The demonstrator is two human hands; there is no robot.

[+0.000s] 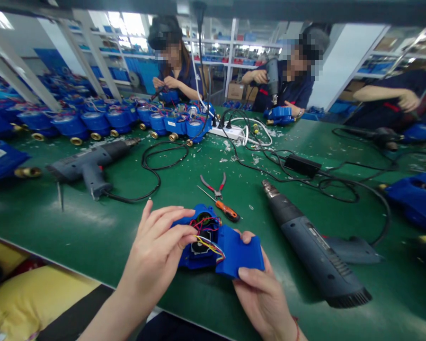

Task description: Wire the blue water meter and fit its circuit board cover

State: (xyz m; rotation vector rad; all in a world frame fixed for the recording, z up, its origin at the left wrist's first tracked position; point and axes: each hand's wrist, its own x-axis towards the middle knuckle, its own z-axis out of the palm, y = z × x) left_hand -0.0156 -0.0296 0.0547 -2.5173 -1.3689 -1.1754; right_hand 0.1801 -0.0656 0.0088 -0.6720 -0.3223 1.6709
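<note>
I hold an opened blue meter housing (234,251) just above the green table near its front edge. Red, yellow and other thin wires (208,234) spill from its round black inside. My left hand (156,251) grips the housing's left side, with the fingertips at the wires. Its hinged blue lid rests between the thumb and fingers of my right hand (261,293) from below right. A dark grey heat gun (312,251) lies on the table just right of my right hand. An orange-handled screwdriver (222,206) and red pliers (215,184) lie just beyond the housing.
A second heat gun (92,166) lies at left, its black cord looping across the green table (57,222). Several blue meters with brass fittings (102,121) line the far left. A white power strip (230,130) sits mid-table. Three people work at the far side. Yellow padding (24,298) lies below the front edge.
</note>
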